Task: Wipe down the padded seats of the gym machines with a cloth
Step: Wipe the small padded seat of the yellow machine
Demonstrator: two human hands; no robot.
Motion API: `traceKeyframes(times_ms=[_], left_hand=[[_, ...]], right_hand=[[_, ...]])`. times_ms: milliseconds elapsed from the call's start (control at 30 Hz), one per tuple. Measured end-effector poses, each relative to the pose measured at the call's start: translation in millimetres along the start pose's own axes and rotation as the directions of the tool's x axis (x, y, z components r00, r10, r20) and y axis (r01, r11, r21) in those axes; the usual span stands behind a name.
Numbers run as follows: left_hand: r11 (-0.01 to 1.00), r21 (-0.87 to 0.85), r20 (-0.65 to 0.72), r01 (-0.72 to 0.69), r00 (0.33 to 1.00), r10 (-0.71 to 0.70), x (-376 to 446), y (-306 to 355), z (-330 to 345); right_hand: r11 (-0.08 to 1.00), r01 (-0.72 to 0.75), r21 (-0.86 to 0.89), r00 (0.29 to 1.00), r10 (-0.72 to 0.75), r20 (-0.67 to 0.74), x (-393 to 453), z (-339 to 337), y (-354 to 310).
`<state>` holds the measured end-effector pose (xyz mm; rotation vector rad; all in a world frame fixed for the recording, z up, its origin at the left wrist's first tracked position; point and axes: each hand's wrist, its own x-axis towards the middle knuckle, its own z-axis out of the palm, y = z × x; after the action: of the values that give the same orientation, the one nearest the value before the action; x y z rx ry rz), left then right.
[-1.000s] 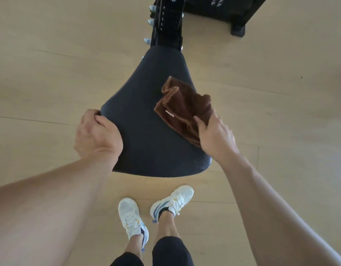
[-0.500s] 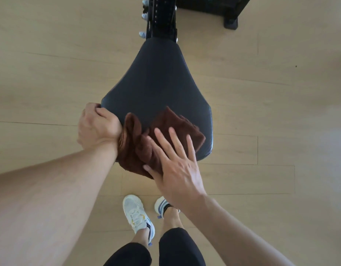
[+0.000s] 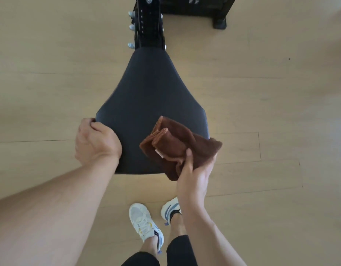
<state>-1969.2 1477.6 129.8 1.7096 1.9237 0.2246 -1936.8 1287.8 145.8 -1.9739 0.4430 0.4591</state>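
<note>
A black padded seat (image 3: pixel 146 96) widens toward me, its narrow end joined to the machine's black post. My left hand (image 3: pixel 95 141) grips the seat's near left edge, fingers curled round the rim. A folded brown cloth (image 3: pixel 177 144) lies over the seat's near right corner and hangs past the edge. My right hand (image 3: pixel 194 171) holds the cloth from below, thumb on top of it.
The black adjustment post (image 3: pixel 148 22) with silver knobs rises at the seat's far end. A black machine base (image 3: pixel 204 8) stands at the top right. My white trainers (image 3: pixel 144 221) stand on the light wooden floor (image 3: pixel 271 112) just below the seat.
My right hand has slid the cloth from the seat's near left side to its near right corner and now grips it instead of pressing flat. My left hand has stayed on the rim.
</note>
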Motion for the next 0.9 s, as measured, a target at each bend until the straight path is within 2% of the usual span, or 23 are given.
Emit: traceKeyframes(times_ms=[67,100,167,233,333,467,533,633,733,800,867,900], left_hand=[[1.0,-0.008,0.008,0.001,1.0,-0.001,-1,-1,-1],[1.0,-0.009,0.012,0.001,1.0,0.0,0,-2,-2],[1.0,-0.014,0.017,-0.007,1.0,0.007,0,-2,-2],[1.0,-0.018,0.015,-0.015,1.0,0.015,1,-2,-2],[1.0,-0.008,0.015,-0.02,1.0,0.021,3,-2,-2],[0.999,-0.005,0.038,-0.038,0.999,0.039,5,-3,-3],[0.999,-0.028,0.046,-0.04,0.998,0.042,5,-4,-4],[0.991,-0.13,0.094,0.016,0.996,-0.003,8,-9,-8],[0.934,-0.336,0.226,0.123,0.973,-0.047,14,-13,-11],[0.829,-0.487,0.378,0.273,0.922,-0.082,20,-22,-17],[0.74,-0.529,0.501,0.416,0.857,-0.124,24,-46,-24],[0.737,-0.51,0.519,0.443,0.842,-0.147,24,-62,-26]], right_hand=[[0.996,-0.085,0.039,0.994,0.088,-0.072,22,4,-16],[0.995,-0.103,0.001,0.991,0.102,-0.087,35,4,-25],[0.981,-0.071,-0.181,0.995,0.057,-0.08,57,2,-41],[0.942,0.01,-0.337,0.999,-0.023,-0.034,71,2,-54],[0.863,0.151,-0.482,0.988,-0.122,0.092,92,9,-67],[0.663,0.423,-0.618,0.906,-0.294,0.306,101,17,-68],[0.532,0.594,-0.604,0.804,-0.416,0.425,91,11,-57],[0.346,0.818,-0.459,0.574,-0.517,0.635,71,0,-38],[0.263,0.9,-0.346,0.432,-0.458,0.777,48,-7,-29],[0.188,0.94,-0.284,0.338,-0.41,0.847,33,-7,-23],[0.07,0.973,-0.219,0.229,-0.393,0.891,22,-1,-17],[-0.013,0.98,-0.198,0.178,-0.382,0.907,18,4,-14]])
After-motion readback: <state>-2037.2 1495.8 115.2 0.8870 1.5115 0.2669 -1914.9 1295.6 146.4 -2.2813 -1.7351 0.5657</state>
